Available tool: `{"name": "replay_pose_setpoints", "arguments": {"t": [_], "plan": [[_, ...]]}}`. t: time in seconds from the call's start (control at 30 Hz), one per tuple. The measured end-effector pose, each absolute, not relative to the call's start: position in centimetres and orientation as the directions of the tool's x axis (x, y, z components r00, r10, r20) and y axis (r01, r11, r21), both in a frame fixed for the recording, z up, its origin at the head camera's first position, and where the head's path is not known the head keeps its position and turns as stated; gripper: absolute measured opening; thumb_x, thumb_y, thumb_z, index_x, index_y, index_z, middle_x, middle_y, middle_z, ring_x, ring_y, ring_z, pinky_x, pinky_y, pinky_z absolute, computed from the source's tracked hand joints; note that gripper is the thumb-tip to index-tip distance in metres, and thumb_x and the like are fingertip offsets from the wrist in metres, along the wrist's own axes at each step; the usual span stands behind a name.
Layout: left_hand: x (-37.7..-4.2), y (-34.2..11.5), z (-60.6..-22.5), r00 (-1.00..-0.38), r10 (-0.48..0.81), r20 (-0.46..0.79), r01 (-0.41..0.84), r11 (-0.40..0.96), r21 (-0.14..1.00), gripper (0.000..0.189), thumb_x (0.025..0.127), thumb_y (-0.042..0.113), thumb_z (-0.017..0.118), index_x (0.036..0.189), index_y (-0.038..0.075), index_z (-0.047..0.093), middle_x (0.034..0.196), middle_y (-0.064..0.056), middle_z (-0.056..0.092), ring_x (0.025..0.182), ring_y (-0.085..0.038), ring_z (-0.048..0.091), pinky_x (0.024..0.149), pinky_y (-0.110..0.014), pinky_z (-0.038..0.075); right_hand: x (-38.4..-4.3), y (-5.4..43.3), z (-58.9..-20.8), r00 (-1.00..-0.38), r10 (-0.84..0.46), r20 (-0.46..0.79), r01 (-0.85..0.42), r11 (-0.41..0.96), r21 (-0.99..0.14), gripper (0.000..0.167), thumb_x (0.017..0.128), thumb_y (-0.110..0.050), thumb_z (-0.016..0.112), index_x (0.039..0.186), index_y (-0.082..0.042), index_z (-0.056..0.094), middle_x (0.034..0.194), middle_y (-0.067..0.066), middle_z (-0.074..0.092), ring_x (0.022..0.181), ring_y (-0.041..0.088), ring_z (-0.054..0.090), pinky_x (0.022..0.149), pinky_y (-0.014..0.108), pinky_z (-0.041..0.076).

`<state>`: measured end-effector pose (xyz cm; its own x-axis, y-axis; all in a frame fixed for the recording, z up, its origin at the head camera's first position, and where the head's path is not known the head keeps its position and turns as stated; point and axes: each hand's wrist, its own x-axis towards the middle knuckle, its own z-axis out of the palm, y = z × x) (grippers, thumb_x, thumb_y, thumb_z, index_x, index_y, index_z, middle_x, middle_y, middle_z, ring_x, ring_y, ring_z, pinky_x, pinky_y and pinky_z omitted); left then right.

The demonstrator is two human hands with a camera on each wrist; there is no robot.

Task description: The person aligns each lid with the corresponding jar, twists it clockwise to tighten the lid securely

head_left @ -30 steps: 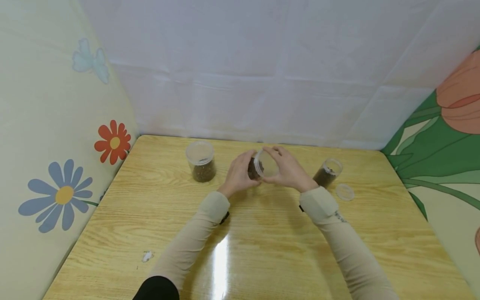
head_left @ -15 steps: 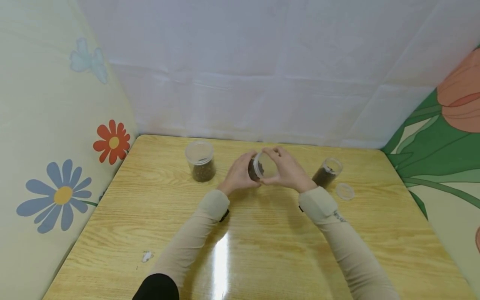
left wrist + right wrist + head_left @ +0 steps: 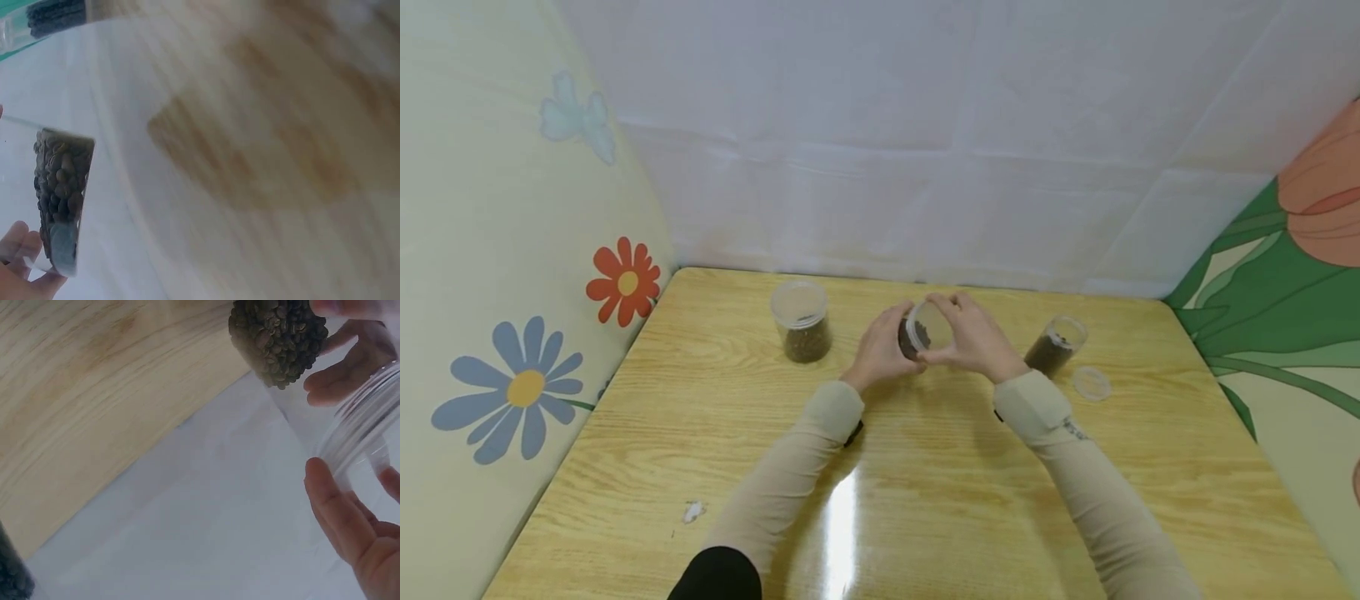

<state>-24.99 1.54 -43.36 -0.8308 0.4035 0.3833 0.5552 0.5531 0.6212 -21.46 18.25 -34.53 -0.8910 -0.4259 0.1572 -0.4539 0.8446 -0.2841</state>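
Observation:
A clear jar (image 3: 907, 337) with dark coffee beans (image 3: 278, 337) inside is held tilted on its side, mouth end to the right. My left hand (image 3: 880, 348) grips its bean-filled body; in the left wrist view some of those fingers (image 3: 25, 250) show beside the beans. My right hand (image 3: 973, 342) has thumb and fingers spread round the clear lid (image 3: 934, 327). The right wrist view shows a fingertip against the ridged rim (image 3: 369, 400). Both hands are above the middle of the table (image 3: 917, 492).
A wide lidded jar (image 3: 805, 337) of beans stands to the left. On the right is a slim jar (image 3: 1051, 352) of dark beans, with a loose clear lid (image 3: 1091, 383) lying beside it. A white cloth wall (image 3: 880, 167) rises behind the table.
The hands and the held jar stay almost in place, with only a slight shift of the left hand and jar to the right. The other jars have not moved.

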Motion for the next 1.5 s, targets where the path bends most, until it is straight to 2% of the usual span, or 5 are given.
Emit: {"name": "replay_pose_setpoints", "arguments": {"t": [0.23,0.5,0.7,0.9,1.5], "plan": [[-25.3,1.5,-43.8,-0.852,0.398,0.341,0.507,0.458,0.731,0.089,0.066,0.029,0.08,0.138,0.007,0.031,0.127,-0.012,0.046,0.109,-0.025,0.047,0.089,-0.042,0.043,-21.7,17.7,-34.1,-0.904,-0.411,0.114,-0.426,0.856,-0.292,0.085,0.072,-0.041,0.075,0.14,-0.008,0.035,0.128,0.027,0.041,0.111,0.041,0.045,0.087,0.054,0.041],[-25.8,1.7,-44.3,-0.858,0.394,0.33,0.481,0.39,0.785,0.085,0.068,0.026,0.08,0.137,0.01,0.032,0.127,-0.007,0.046,0.114,-0.021,0.045,0.095,-0.041,0.038,-22.9,17.2,-34.0,-0.924,-0.374,0.082,-0.382,0.881,-0.279,0.076,0.076,-0.038,0.071,0.137,-0.004,0.04,0.128,0.027,0.043,0.112,0.041,0.044,0.089,0.053,0.04],[-25.5,1.2,-44.2,-0.889,0.39,0.24,0.399,0.404,0.823,0.086,0.071,0.024,0.079,0.14,0.01,0.029,0.136,-0.007,0.04,0.124,-0.022,0.038,0.101,-0.038,0.034,-23.8,16.8,-34.5,-0.929,-0.364,0.062,-0.366,0.883,-0.294,0.073,0.077,-0.04,0.069,0.135,-0.004,0.042,0.127,0.028,0.045,0.112,0.04,0.045,0.091,0.051,0.04],[-24.5,0.2,-43.6,-0.929,0.347,0.129,0.299,0.496,0.815,0.084,0.077,0.018,0.074,0.142,0.004,0.023,0.143,-0.014,0.031,0.128,-0.03,0.033,0.101,-0.045,0.032,-24.7,16.6,-35.1,-0.932,-0.355,0.068,-0.359,0.889,-0.284,0.07,0.079,-0.04,0.067,0.134,-0.003,0.044,0.125,0.028,0.046,0.11,0.04,0.047,0.09,0.05,0.041],[-22.4,-2.6,-43.0,-0.929,0.307,0.209,0.323,0.392,0.861,0.07,0.079,0.011,0.069,0.137,-0.001,0.032,0.134,-0.02,0.041,0.119,-0.034,0.043,0.093,-0.045,0.041,-25.4,15.9,-35.4,-0.945,-0.323,0.052,-0.324,0.902,-0.286,0.071,0.08,-0.042,0.066,0.133,0.0,0.044,0.133,0.03,0.038,0.118,0.046,0.037,0.096,0.054,0.034]]}}
